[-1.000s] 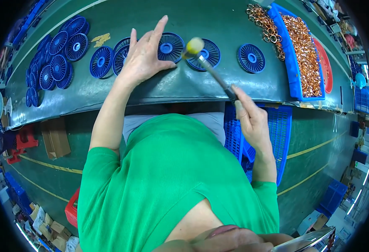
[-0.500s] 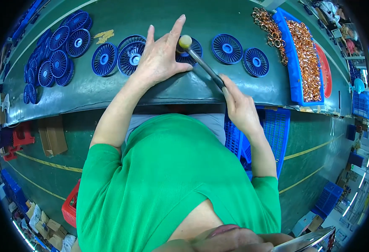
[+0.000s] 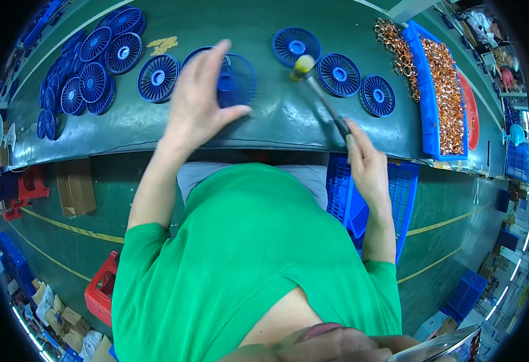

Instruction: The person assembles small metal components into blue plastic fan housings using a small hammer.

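My right hand [image 3: 370,166] is wrapped round the dark handle of a small mallet [image 3: 323,96]. Its yellowish round head is held over the table, close to a blue spoked wheel-like disc [image 3: 296,46]. My left hand [image 3: 195,105] is open, fingers stretched upward and thumb spread to the right. Beside it, between fingers and thumb, a motion-blurred blue disc [image 3: 235,79] appears; whether the hand touches it I cannot tell. Another disc [image 3: 195,53] is partly hidden behind the left fingers. One more disc [image 3: 158,78] lies to the left of that hand.
Two blue discs lie at right, one [image 3: 339,75] nearer the mallet. A pile of similar discs [image 3: 92,81] covers the table's left. Yellowish bits [image 3: 163,44] lie behind. A blue tray [image 3: 424,108] of copper-coloured rings stands at right, with loose rings [image 3: 397,51] beside it.
My left hand has moved left, and a blue disc now shows blurred to its right. The disc by the mallet has shifted farther back. The mallet and right hand have moved right.
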Tool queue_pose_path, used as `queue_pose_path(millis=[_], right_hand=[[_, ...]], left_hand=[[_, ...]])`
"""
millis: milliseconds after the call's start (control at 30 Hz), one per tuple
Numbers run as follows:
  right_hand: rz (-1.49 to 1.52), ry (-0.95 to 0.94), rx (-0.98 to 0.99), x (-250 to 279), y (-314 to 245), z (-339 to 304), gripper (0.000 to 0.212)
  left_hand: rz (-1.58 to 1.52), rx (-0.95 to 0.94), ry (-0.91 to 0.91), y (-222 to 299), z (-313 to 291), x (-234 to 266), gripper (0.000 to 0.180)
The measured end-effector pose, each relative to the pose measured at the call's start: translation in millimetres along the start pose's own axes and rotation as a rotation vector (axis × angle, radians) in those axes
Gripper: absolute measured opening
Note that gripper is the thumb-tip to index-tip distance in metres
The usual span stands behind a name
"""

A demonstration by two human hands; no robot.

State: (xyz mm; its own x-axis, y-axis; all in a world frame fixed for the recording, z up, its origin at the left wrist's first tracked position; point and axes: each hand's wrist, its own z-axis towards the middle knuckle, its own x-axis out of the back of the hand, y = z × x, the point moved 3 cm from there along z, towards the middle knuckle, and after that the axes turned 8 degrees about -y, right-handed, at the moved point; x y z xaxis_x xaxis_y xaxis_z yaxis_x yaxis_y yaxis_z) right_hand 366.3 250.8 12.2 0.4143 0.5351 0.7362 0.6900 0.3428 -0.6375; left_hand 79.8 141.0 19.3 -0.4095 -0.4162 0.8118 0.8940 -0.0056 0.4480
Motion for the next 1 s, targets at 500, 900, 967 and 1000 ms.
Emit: queue_pose_path(millis=[500, 900, 967, 1000], right_hand=[[-0.057, 0.007, 0.326, -19.3, -9.4, -15.0, 0.038], [0.106, 0.027, 0.28, -15.5, -42.0, 2.0, 0.036], [0.229, 0.012, 0.288, -9.9, -56.4, -2.3, 0.037], [0.178, 0.038, 0.389, -14.4, -58.7, -1.7, 0.038]], left_hand=[[-0.047, -0.104, 0.029, 5.6, 5.8, -32.9, 0.113], [-0.036, 0.112, -0.05, -22.6, -4.8, -20.0, 0.113], [-0.097, 0.15, -0.056, -16.7, -5.6, -23.3, 0.115], [-0.099, 0.157, -0.053, -16.0, -5.7, -23.5, 0.115]])
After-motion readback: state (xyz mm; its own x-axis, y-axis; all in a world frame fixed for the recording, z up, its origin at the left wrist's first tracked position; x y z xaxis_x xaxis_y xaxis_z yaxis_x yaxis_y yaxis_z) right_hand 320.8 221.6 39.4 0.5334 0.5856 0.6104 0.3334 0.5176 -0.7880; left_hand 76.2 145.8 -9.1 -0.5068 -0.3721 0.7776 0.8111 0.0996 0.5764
